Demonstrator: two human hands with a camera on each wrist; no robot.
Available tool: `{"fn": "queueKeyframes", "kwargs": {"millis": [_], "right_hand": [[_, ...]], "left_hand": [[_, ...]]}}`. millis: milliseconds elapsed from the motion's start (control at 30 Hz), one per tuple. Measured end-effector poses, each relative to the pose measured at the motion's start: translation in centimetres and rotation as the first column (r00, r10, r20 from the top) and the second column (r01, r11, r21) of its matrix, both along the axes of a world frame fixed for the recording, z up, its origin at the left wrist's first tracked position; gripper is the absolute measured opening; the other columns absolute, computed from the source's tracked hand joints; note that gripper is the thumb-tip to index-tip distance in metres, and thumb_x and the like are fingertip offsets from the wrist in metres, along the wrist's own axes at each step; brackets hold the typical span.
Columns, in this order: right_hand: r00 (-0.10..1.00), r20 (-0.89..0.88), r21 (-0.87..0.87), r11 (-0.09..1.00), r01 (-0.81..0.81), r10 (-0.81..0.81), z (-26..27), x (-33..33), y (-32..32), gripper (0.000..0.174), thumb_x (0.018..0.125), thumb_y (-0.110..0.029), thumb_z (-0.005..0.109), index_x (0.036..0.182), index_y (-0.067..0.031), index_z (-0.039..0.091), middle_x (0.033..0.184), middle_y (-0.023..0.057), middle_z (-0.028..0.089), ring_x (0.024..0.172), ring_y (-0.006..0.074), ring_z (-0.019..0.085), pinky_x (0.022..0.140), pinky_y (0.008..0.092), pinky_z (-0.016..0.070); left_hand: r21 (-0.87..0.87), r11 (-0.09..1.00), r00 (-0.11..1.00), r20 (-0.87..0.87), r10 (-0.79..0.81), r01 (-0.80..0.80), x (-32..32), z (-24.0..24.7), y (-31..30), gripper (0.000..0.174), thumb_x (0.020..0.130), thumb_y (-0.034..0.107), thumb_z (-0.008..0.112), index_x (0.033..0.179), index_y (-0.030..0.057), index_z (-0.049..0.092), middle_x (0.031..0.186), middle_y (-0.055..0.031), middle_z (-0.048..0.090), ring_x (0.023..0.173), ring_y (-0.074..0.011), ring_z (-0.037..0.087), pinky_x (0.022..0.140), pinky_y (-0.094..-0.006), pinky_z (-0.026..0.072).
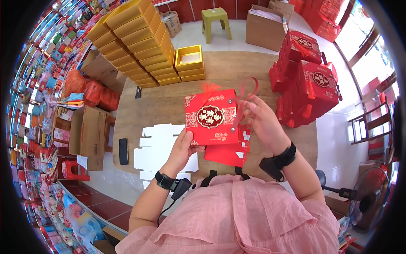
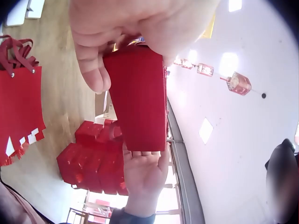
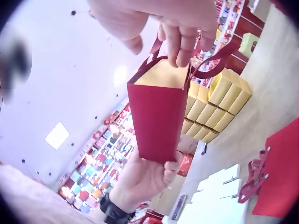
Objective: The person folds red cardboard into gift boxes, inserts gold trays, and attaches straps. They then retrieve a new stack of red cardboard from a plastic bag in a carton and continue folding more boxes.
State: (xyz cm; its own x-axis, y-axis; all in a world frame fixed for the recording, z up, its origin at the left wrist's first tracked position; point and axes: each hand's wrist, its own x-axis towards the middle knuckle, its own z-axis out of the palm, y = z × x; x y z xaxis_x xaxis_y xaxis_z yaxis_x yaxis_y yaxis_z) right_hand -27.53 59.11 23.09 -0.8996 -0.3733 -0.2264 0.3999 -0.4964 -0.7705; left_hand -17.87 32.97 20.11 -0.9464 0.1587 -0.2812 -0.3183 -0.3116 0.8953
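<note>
Between the two hands, above the wooden table point(image 1: 249, 63), was the boxy red gift bag with gold print and dark-red ribbon handles point(image 1: 211, 136). The left hand point(image 1: 177, 153) gripped its base end, fingers closed round it, with the thumb on the printed face. The right hand point(image 1: 267, 127) was at the mouth, thumb well apart and fingers loosely bent, their tips by the cream panel inside point(image 3: 161, 75); whether they pressed on it could not be told. Below the grip lay a flatter red bag point(image 1: 220, 157), with white die-cut cardboard sheets point(image 1: 165, 142) to the left hand's side. Past the right hand sat filled-out red bags point(image 1: 323, 99).

For neat handling, the left hand would best have supported the base squarely without squeezing the sides, while the right eased the ribbons clear of the mouth and kept its fingertips light, so that neither rim nor panel creased.
</note>
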Motion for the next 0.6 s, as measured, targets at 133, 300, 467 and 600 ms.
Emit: {"fn": "queueKeyframes", "kwargs": {"millis": [133,300,467,600], "right_hand": [[0.994,0.028,-0.247,0.963,0.106,-0.102,0.3,-1.0,1.2,0.043,0.090,-0.006,0.054,0.130,-0.0070,0.037,0.091,0.0048,0.058,0.082,0.0134,0.054,0.077,0.0292,0.0443],[0.986,-0.001,-0.295,0.942,0.157,-0.165,-0.4,0.1,3.3,0.040,0.090,-0.005,0.053,0.128,-0.0059,0.040,0.090,0.0043,0.057,0.090,0.0162,0.055,0.085,0.0321,0.0423],[0.803,-0.576,0.568,0.782,0.256,0.155,-4.1,-2.3,4.6,0.043,0.086,-0.004,0.055,0.128,-0.0040,0.043,0.102,0.0056,0.055,0.098,0.0131,0.054,0.087,0.0296,0.0434],[0.744,-0.516,0.520,0.846,-0.123,0.425,-6.5,-2.1,3.8,0.037,0.086,-0.004,0.056,0.122,-0.0038,0.048,0.105,0.0050,0.056,0.085,0.0124,0.058,0.079,0.0263,0.0477]], "left_hand": [[-0.037,0.999,0.999,0.020,0.034,-0.034,0.0,-0.2,0.3,0.047,0.097,0.046,0.042,0.125,0.0072,0.044,0.104,-0.0058,0.062,0.085,-0.0129,0.062,0.076,-0.0283,0.0526],[-0.035,0.977,0.975,-0.079,0.207,-0.210,-0.3,-1.3,-0.2,0.048,0.098,0.045,0.039,0.124,0.0052,0.045,0.110,-0.0084,0.061,0.093,-0.0154,0.061,0.079,-0.0304,0.0521],[-0.001,0.995,0.995,-0.041,0.095,-0.095,-0.8,-0.1,-0.1,0.050,0.098,0.047,0.038,0.124,0.0040,0.045,0.109,-0.0095,0.061,0.093,-0.0174,0.061,0.079,-0.0332,0.0513],[0.029,0.996,0.996,-0.038,-0.087,0.088,-1.9,-1.2,-0.6,0.053,0.096,0.049,0.041,0.122,0.0035,0.046,0.108,-0.0099,0.061,0.088,-0.0176,0.061,0.076,-0.0333,0.0506]]}}
